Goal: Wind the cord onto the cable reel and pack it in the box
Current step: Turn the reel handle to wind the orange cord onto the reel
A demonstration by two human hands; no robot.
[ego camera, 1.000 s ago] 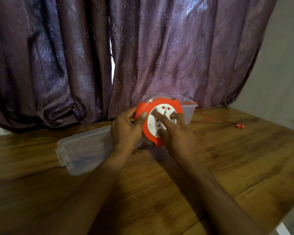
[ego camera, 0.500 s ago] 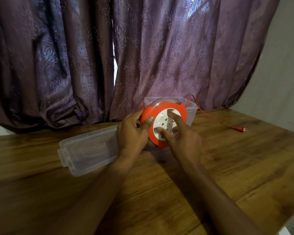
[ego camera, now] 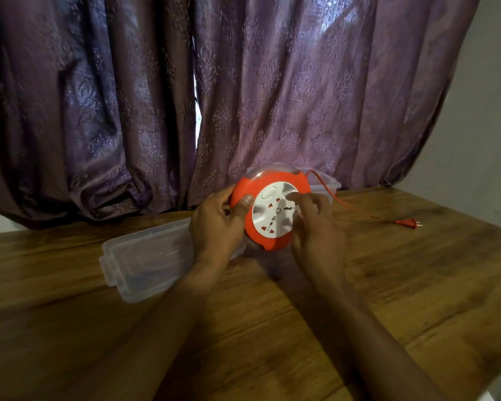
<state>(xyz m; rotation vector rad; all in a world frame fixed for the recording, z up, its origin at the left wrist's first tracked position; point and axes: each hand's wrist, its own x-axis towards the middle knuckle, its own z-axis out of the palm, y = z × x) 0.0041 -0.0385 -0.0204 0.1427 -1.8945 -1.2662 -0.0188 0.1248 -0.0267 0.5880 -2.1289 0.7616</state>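
A round orange cable reel (ego camera: 268,241) with a white socket face is held up above the table. My left hand (ego camera: 217,227) grips its left rim, thumb on the orange edge. My right hand (ego camera: 315,227) has its fingertips on the white dial. A thin orange cord (ego camera: 344,202) runs from the reel's top right down across the table to its plug (ego camera: 407,222). Behind the reel stands a clear plastic box (ego camera: 331,186), mostly hidden. Its clear lid (ego camera: 145,261) lies flat to the left, partly under my left hand.
The wooden table (ego camera: 388,285) stretches in front of me, its right edge at the lower right. Purple patterned curtains (ego camera: 243,96) hang right behind the table. A pale wall (ego camera: 480,125) stands at the right.
The white dial has turned under my right fingers. The plug has slid left along the table toward the reel, and the loose cord is shorter. My left hand keeps its grip.
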